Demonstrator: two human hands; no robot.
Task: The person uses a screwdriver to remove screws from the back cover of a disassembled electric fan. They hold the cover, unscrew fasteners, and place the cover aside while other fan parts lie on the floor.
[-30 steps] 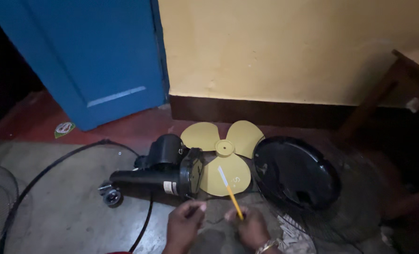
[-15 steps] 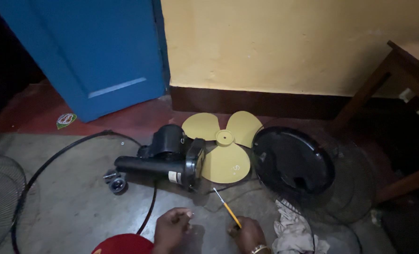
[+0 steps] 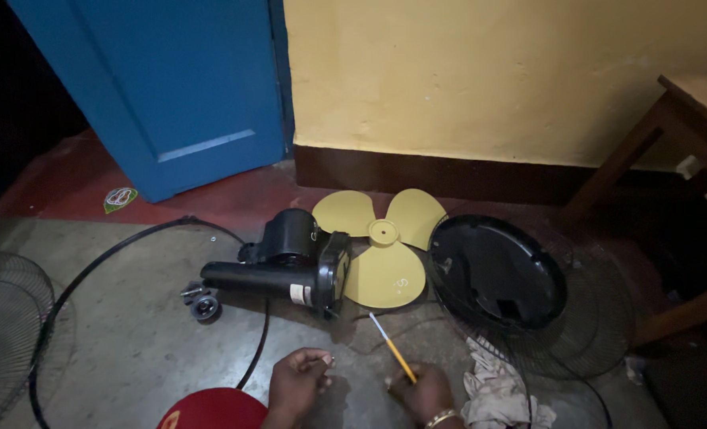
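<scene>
My right hand (image 3: pixel 425 392) grips a screwdriver (image 3: pixel 392 358) with a yellow handle, its shaft pointing up and away toward the fan. My left hand (image 3: pixel 298 383) is closed with something small pinched at its fingertips; I cannot make out what it is. Just beyond both hands lies a dismantled fan on the concrete floor: a black motor housing (image 3: pixel 290 258) on its side, with a yellow three-bladed fan blade (image 3: pixel 384 250) against it.
A black round fan base (image 3: pixel 496 274) lies on a wire grille (image 3: pixel 600 318) at right. Another grille (image 3: pixel 4 334) and a black guard ring (image 3: pixel 131 302) lie left. A grey rag (image 3: pixel 500 389), red object (image 3: pixel 214 410), blue door (image 3: pixel 163 87), wooden table (image 3: pixel 687 159).
The view has shifted back and down, so the fan sits farther from my hands. Both hands have drawn closer to me, and the screwdriver has come away from the fan blade.
</scene>
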